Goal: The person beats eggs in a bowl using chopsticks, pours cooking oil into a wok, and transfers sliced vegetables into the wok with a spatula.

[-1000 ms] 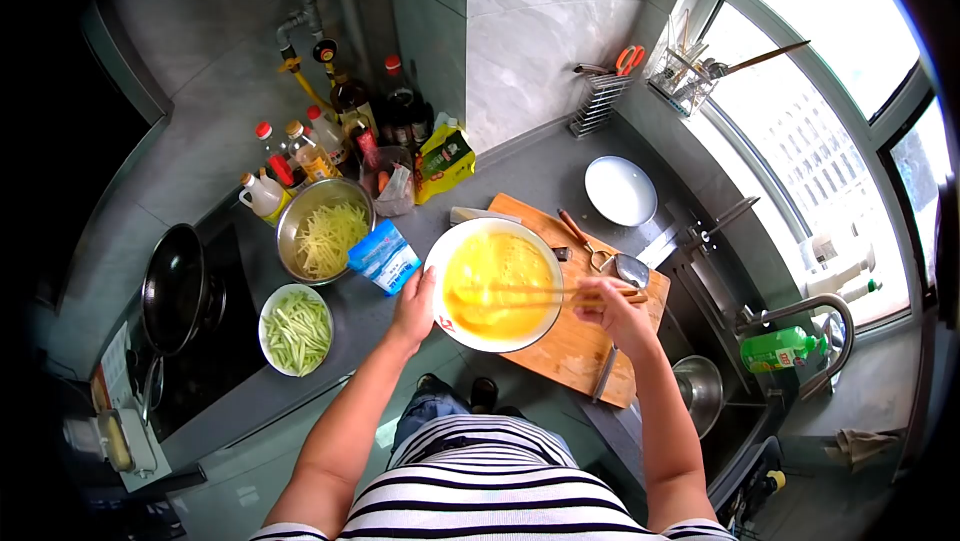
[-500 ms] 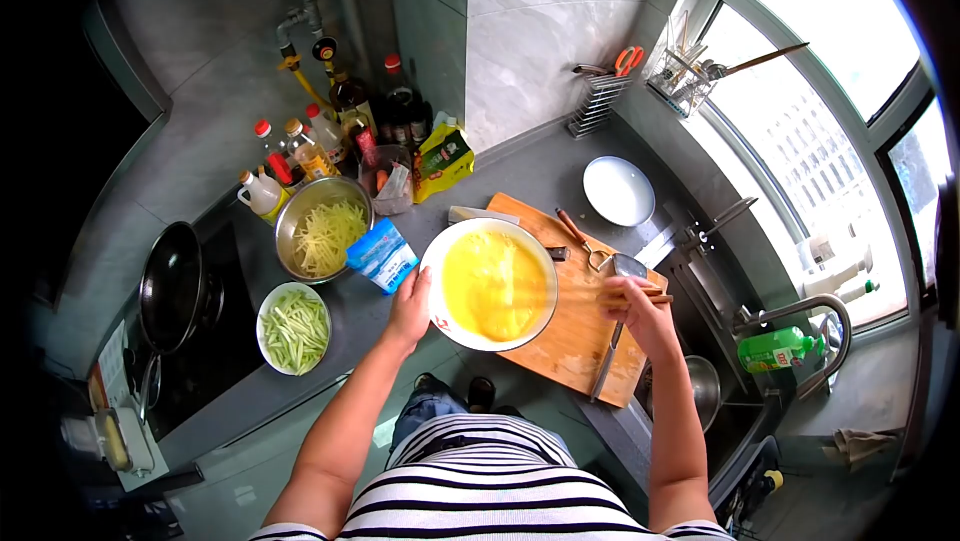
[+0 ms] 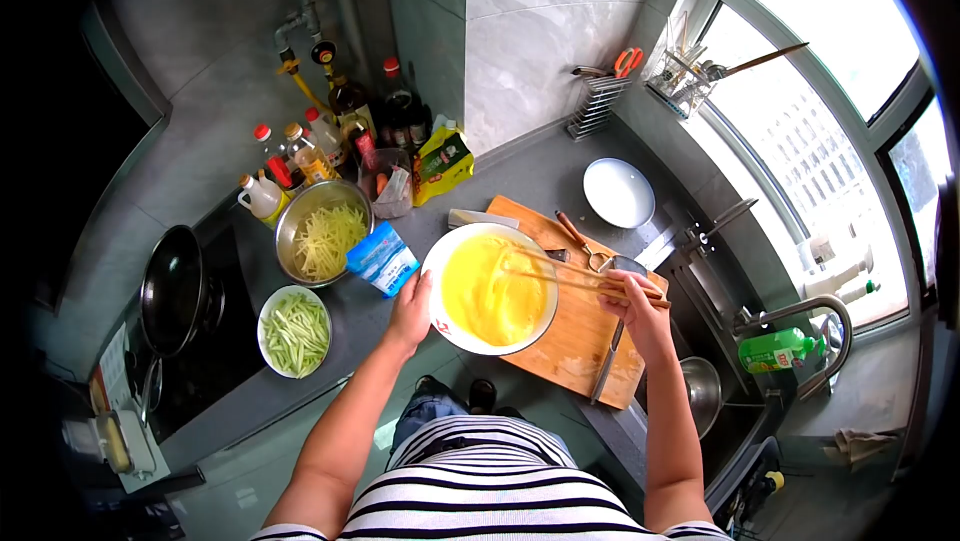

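My left hand (image 3: 411,309) grips the left rim of a white bowl (image 3: 470,341), which is slightly tilted. Yellow beaten egg (image 3: 487,291) fills much of the bowl. In my right hand (image 3: 640,313) is a pair of wooden chopsticks (image 3: 580,279), their tips dipping into the egg. Beneath and to the right of the bowl lies a wooden cutting board (image 3: 572,366). On the board rest a peeler (image 3: 582,238) with a brown handle and a long knife (image 3: 606,366). A blue packet (image 3: 383,259) stands just above my left hand.
On the left are a steel bowl (image 3: 287,231) of pale shreds, a white bowl (image 3: 266,341) of green strips, and a black wok (image 3: 172,286) on the stove. Several bottles (image 3: 310,153) stand at the back. A white plate (image 3: 619,193) and a sink (image 3: 735,381) are on the right.
The chopsticks, blurred before, now show clearly with their tips in the egg. My right hand has shifted slightly, and the egg surface is swirled differently. The bowl stays nearly in place.
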{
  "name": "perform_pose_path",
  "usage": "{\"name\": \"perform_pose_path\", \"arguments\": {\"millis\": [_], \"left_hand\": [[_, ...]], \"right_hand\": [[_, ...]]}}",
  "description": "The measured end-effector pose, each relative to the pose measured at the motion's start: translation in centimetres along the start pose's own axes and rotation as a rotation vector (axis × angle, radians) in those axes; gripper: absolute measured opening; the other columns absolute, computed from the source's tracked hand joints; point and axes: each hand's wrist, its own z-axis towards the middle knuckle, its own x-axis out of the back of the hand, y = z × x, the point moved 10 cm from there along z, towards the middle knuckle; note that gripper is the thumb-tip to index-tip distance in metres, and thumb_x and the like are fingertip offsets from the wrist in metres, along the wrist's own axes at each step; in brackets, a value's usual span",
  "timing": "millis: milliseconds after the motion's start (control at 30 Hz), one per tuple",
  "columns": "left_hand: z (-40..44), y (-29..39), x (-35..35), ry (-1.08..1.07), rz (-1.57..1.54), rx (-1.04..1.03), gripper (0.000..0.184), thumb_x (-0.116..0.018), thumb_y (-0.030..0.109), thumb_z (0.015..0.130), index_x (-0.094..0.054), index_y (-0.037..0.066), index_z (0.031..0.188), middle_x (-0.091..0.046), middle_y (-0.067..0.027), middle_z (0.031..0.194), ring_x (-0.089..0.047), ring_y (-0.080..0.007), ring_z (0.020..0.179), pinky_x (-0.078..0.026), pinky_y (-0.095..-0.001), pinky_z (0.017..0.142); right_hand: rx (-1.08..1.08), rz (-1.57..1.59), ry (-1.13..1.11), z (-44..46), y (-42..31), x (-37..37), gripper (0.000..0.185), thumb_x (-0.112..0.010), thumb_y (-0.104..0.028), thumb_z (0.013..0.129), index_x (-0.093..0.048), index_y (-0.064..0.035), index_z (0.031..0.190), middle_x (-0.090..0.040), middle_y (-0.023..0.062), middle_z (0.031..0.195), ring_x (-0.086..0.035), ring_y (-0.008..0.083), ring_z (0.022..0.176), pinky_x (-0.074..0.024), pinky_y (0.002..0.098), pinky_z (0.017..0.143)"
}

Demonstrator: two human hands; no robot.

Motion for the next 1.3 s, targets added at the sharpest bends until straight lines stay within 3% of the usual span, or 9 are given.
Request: {"name": "perform_pose_path", "arguments": {"millis": [167, 267, 367, 500, 633, 933, 1067, 1167, 1300], "left_hand": [[0.0, 0.5, -0.1, 0.0, -0.002, -0.013, 0.037, -0.041, 0.028, 0.1, -0.054, -0.001, 0.12, -0.062, -0.0093, 0.111, -0.057, -0.0152, 0.099, -0.043, -0.0285, 0.088], [-0.3, 1.2, -0.5, -0.009, -0.025, -0.017, 0.038, -0.041, 0.028, 0.1, -0.054, -0.001, 0.12, -0.062, -0.0093, 0.11, -0.057, -0.0155, 0.099, -0.044, -0.0287, 0.087], [0.1, 0.6, -0.2, -0.008, 0.034, -0.029, 0.038, -0.041, 0.028, 0.1, -0.054, -0.001, 0.12, -0.062, -0.0091, 0.11, -0.058, -0.0154, 0.098, -0.044, -0.0287, 0.087], [0.0, 0.6, -0.3, -0.015, 0.035, -0.018, 0.037, -0.041, 0.028, 0.1, -0.054, 0.0, 0.12, -0.063, -0.0089, 0.109, -0.058, -0.0151, 0.098, -0.044, -0.0286, 0.086], [0.0, 1.3, -0.2, -0.006, 0.045, -0.013, 0.037, -0.04, 0.028, 0.1, -0.054, -0.001, 0.12, -0.063, -0.0088, 0.109, -0.058, -0.0147, 0.097, -0.044, -0.0284, 0.086], [0.0, 2.4, -0.6, -0.034, 0.022, -0.042, 0.038, -0.04, 0.028, 0.1, -0.053, -0.001, 0.12, -0.063, -0.0088, 0.107, -0.058, -0.0144, 0.096, -0.044, -0.0277, 0.085], [0.1, 1.9, -0.3, -0.036, 0.06, -0.03, 0.038, -0.04, 0.028, 0.1, -0.054, -0.002, 0.119, -0.063, -0.0093, 0.106, -0.059, -0.0147, 0.095, -0.045, -0.0282, 0.085], [0.0, 1.7, -0.5, -0.039, 0.016, -0.026, 0.038, -0.041, 0.028, 0.1, -0.054, -0.002, 0.118, -0.063, -0.0098, 0.106, -0.059, -0.015, 0.095, -0.045, -0.0286, 0.084], [0.1, 0.9, -0.2, -0.018, 0.012, -0.002, 0.038, -0.041, 0.028, 0.1, -0.054, -0.002, 0.118, -0.063, -0.0102, 0.108, -0.059, -0.0155, 0.096, -0.045, -0.0288, 0.085]], "right_hand": [[-0.061, 0.133, -0.111, -0.2, 1.1, -0.6, 0.025, -0.05, -0.021, 0.097, -0.061, 0.0001, 0.106, -0.064, 0.0101, 0.097, -0.065, 0.0183, 0.087, -0.0556, 0.0307, 0.075], [0.031, -0.042, 0.033, 0.4, 0.0, 0.8, 0.024, -0.05, -0.02, 0.097, -0.06, -0.0002, 0.104, -0.064, 0.0101, 0.098, -0.066, 0.0184, 0.087, -0.0559, 0.0321, 0.074], [-0.09, -0.022, -0.147, -0.6, 0.4, -1.0, 0.028, -0.052, -0.023, 0.096, -0.062, 0.0007, 0.105, -0.064, 0.0108, 0.101, -0.064, 0.0204, 0.091, -0.055, 0.0338, 0.078], [0.027, -0.109, 0.042, 0.3, -1.6, 1.0, 0.027, -0.052, -0.022, 0.096, -0.062, 0.0007, 0.105, -0.063, 0.0106, 0.103, -0.064, 0.0203, 0.09, -0.0549, 0.0334, 0.08], [-0.053, -0.005, -0.164, -0.5, -1.1, -0.2, 0.027, -0.051, -0.022, 0.096, -0.062, 0.0006, 0.106, -0.063, 0.0102, 0.102, -0.064, 0.0199, 0.089, -0.0548, 0.0326, 0.08], [0.067, -0.029, -0.031, 0.0, -2.6, 1.2, 0.027, -0.053, -0.023, 0.095, -0.063, 0.0007, 0.104, -0.065, 0.0096, 0.099, -0.065, 0.0182, 0.089, -0.0555, 0.0313, 0.076], [-0.099, -0.129, -0.166, -0.7, -1.5, 0.1, 0.027, -0.053, -0.022, 0.095, -0.062, 0.0015, 0.103, -0.065, 0.0098, 0.096, -0.065, 0.0189, 0.086, -0.0551, 0.0301, 0.076], [0.073, -0.061, 0.01, -0.3, -2.6, 1.3, 0.027, -0.054, -0.023, 0.095, -0.063, 0.0017, 0.103, -0.065, 0.0099, 0.096, -0.065, 0.0193, 0.085, -0.0558, 0.0308, 0.075], [-0.067, -0.065, -0.16, -1.0, -1.4, -0.2, 0.027, -0.052, -0.022, 0.096, -0.062, 0.0017, 0.103, -0.064, 0.01, 0.096, -0.065, 0.019, 0.088, -0.056, 0.0309, 0.076]]}}
